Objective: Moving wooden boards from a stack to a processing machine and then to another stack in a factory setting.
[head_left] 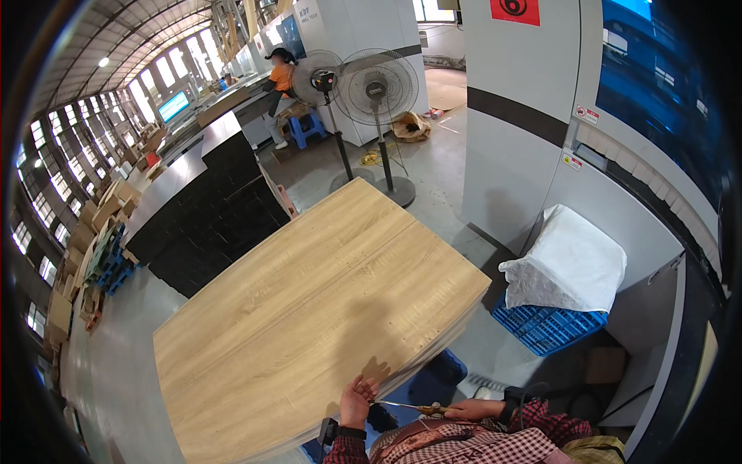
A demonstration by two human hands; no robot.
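A stack of wood-grain panels (325, 309) spreads out before me, light oak in colour. By its near edge, my left hand (357, 400) is raised with the palm turned up and fingers apart. My right hand (473, 409), to the right and close to my body, is closed round the end of a slim air blow gun (421, 407) with a brass-coloured body and a thin metal nozzle. The nozzle points left and its tip comes up to my left palm; whether they touch I cannot tell. Shadows of my head and hand fall on the top panel.
A blue plastic crate (549, 325) under a white sack (568, 259) stands right, beside a grey machine (510, 155). Two pedestal fans (376, 91) stand beyond the panels. A dark-sided panel stack (216, 224) is at left. A person in orange (281, 76) sits farther back.
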